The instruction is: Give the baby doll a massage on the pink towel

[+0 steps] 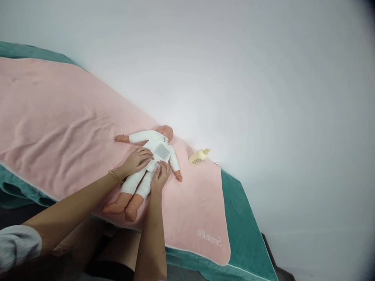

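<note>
A baby doll [156, 137] in white clothing with a grey patch on its chest lies face up, its head toward the wall. My left hand [137, 161], with a gold bracelet at the wrist, rests over one side of the doll's waist. Its fingers are stretched out and lie flat on the white cloth. At the other side of the waist is my right hand [160, 176]. The fingers there are bent and pressed together on the edge of the white cloth. The doll's bare lower legs lie between my forearms.
Beneath the doll a pink blanket [193, 207] with white lettering covers most of a green bedspread [238, 210]. A cream pump bottle [198, 157] stands to the doll's right, near the white wall [249, 97]. The blanket is wrinkled on the left.
</note>
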`<state>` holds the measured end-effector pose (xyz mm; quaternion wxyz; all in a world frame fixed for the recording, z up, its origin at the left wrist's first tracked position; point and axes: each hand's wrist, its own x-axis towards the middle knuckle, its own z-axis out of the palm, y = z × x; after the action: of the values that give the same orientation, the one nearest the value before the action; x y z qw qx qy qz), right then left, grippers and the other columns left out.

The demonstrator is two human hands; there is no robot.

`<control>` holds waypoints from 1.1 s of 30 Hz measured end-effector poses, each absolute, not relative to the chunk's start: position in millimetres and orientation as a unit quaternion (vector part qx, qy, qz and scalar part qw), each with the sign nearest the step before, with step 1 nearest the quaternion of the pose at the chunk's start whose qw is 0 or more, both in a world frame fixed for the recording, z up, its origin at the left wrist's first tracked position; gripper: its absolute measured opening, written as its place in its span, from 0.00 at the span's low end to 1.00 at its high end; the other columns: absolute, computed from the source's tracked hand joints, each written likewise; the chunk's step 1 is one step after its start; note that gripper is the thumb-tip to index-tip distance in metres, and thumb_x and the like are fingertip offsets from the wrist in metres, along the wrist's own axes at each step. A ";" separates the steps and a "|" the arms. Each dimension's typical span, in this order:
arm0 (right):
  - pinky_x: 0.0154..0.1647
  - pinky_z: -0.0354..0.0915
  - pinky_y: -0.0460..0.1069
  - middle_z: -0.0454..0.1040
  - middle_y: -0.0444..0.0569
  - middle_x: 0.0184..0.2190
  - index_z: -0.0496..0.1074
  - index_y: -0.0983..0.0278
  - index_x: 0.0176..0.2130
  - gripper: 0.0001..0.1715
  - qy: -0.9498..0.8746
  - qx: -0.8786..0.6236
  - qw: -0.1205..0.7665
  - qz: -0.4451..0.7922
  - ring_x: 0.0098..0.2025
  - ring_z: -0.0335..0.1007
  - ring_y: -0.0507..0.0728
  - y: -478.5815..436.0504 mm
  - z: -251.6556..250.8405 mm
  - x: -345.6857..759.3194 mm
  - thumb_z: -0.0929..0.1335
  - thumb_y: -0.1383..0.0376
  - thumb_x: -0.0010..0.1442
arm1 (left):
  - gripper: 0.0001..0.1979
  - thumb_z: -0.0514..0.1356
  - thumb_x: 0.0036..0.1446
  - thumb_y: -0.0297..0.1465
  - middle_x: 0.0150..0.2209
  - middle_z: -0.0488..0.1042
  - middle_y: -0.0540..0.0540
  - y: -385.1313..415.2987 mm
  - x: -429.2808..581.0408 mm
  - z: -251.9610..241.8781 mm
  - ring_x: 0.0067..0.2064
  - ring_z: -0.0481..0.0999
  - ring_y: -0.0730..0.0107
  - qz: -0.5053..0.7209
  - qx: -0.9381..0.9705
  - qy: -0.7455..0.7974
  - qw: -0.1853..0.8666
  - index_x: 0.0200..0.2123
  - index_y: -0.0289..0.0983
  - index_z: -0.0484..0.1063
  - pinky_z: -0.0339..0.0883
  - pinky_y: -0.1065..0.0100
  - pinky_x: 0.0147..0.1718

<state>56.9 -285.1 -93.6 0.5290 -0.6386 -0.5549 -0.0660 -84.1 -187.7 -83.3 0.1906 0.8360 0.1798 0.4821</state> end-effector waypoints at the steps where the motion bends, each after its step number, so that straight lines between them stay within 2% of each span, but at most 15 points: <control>1: 0.57 0.60 0.57 0.75 0.55 0.45 0.76 0.64 0.43 0.26 -0.554 -0.639 0.531 -0.055 0.52 0.68 0.59 -284.4 -93.7 57.4 0.56 0.53 0.70 | 0.16 0.49 0.69 0.34 0.46 0.77 0.44 -186.7 -83.7 -83.9 0.51 0.70 0.58 0.477 0.836 0.186 0.196 0.42 0.37 0.76 0.60 0.54 0.51; 7: 0.55 0.60 0.55 0.77 0.52 0.41 0.77 0.63 0.40 0.25 -0.552 -0.641 0.533 -0.014 0.48 0.69 0.58 -281.1 -90.7 58.0 0.57 0.55 0.70 | 0.19 0.47 0.68 0.39 0.41 0.78 0.44 -182.1 -81.5 -87.1 0.47 0.71 0.58 0.457 0.828 0.234 0.227 0.36 0.37 0.75 0.60 0.55 0.49; 12: 0.51 0.62 0.53 0.77 0.51 0.38 0.78 0.63 0.37 0.25 -0.552 -0.640 0.535 -0.010 0.45 0.70 0.57 -282.5 -87.2 57.0 0.57 0.56 0.70 | 0.20 0.47 0.69 0.40 0.40 0.77 0.43 -185.2 -81.3 -86.7 0.46 0.71 0.57 0.449 0.827 0.246 0.233 0.36 0.36 0.74 0.59 0.56 0.49; 18: 0.47 0.66 0.56 0.75 0.51 0.32 0.77 0.61 0.33 0.26 -0.542 -0.625 0.561 0.016 0.41 0.72 0.60 -272.1 -92.2 72.3 0.57 0.55 0.70 | 0.20 0.47 0.70 0.40 0.39 0.77 0.44 -184.2 -77.4 -79.4 0.44 0.71 0.58 0.451 0.825 0.245 0.235 0.35 0.38 0.74 0.62 0.59 0.47; 20: 0.44 0.69 0.58 0.74 0.52 0.30 0.75 0.60 0.31 0.26 -0.534 -0.613 0.582 0.023 0.38 0.72 0.61 -263.8 -88.1 79.0 0.57 0.54 0.70 | 0.20 0.47 0.69 0.40 0.36 0.76 0.45 -177.5 -73.3 -72.8 0.41 0.72 0.59 0.455 0.825 0.239 0.236 0.32 0.38 0.73 0.63 0.58 0.50; 23: 0.45 0.72 0.58 0.75 0.54 0.35 0.77 0.59 0.33 0.26 -0.520 -0.600 0.608 0.020 0.41 0.74 0.62 -251.9 -76.3 85.9 0.57 0.52 0.69 | 0.20 0.47 0.69 0.39 0.35 0.76 0.44 -164.4 -65.6 -58.6 0.40 0.72 0.58 0.469 0.824 0.221 0.230 0.31 0.39 0.73 0.62 0.57 0.53; 27: 0.59 0.68 0.60 0.71 0.55 0.55 0.77 0.57 0.51 0.23 -0.530 -0.597 0.602 0.026 0.60 0.68 0.63 -241.6 -66.7 90.6 0.60 0.51 0.69 | 0.18 0.48 0.69 0.39 0.47 0.77 0.43 -150.1 -54.0 -45.2 0.50 0.72 0.55 0.460 0.835 0.199 0.225 0.43 0.42 0.76 0.66 0.59 0.50; 30: 0.59 0.68 0.60 0.72 0.54 0.56 0.72 0.56 0.57 0.23 -0.554 -0.590 0.586 0.053 0.59 0.69 0.62 -238.5 -68.0 91.6 0.61 0.53 0.69 | 0.17 0.49 0.69 0.41 0.47 0.77 0.45 -144.6 -46.1 -48.3 0.50 0.73 0.56 0.440 0.844 0.212 0.220 0.44 0.42 0.76 0.67 0.58 0.51; 33: 0.59 0.68 0.58 0.75 0.53 0.52 0.74 0.58 0.54 0.21 -0.558 -0.606 0.563 0.072 0.56 0.71 0.60 -237.9 -67.9 90.2 0.61 0.54 0.69 | 0.19 0.48 0.69 0.42 0.43 0.78 0.44 -141.8 -42.1 -58.4 0.47 0.74 0.57 0.427 0.848 0.225 0.218 0.40 0.40 0.76 0.68 0.58 0.48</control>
<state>90.2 -237.9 -67.9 0.5629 -0.6057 -0.5578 0.0719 -42.1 -141.8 -58.4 0.2184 0.8482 0.2246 0.4270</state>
